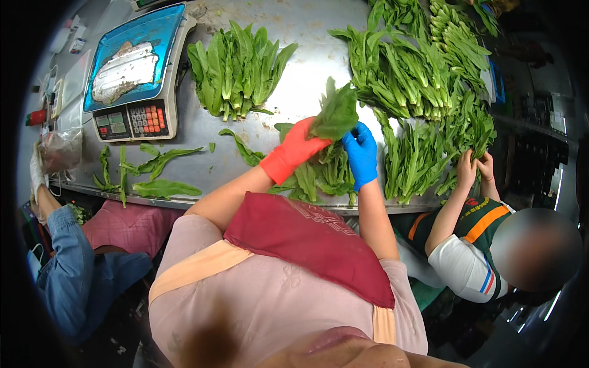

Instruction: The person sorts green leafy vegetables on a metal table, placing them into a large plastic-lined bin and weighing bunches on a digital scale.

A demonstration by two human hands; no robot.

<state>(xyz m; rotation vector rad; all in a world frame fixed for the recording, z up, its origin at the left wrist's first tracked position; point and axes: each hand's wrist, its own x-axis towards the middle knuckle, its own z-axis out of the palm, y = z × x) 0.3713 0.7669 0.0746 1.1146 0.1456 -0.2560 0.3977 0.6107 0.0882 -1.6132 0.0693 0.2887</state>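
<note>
My left hand (pixel 299 147), in a red glove, grips a bunch of long-leaf lettuce (pixel 338 110) above the steel table. The upper leaves look blurred. In a blue glove, my right hand (pixel 361 156) has its fingertips curled against the bunch's right edge, seemingly pinching it. Beneath both hands, loose lettuce leaves (pixel 306 181) lie at the table's near edge, partly hidden by my arms and the held bunch. Farther back, left of the hands, rests a trimmed lettuce bunch (pixel 234 73) with its cut ends towards me.
A digital scale (pixel 133 78) with a blue, dirty tray stands on the steel table (pixel 303 60) at left. Stray leaves (pixel 165 187) lie before it. Lettuce piles (pixel 405 78) cover the right side. A co-worker's hands (pixel 474 168) handle greens there; another person's gloved hand (pixel 37 165) is far left.
</note>
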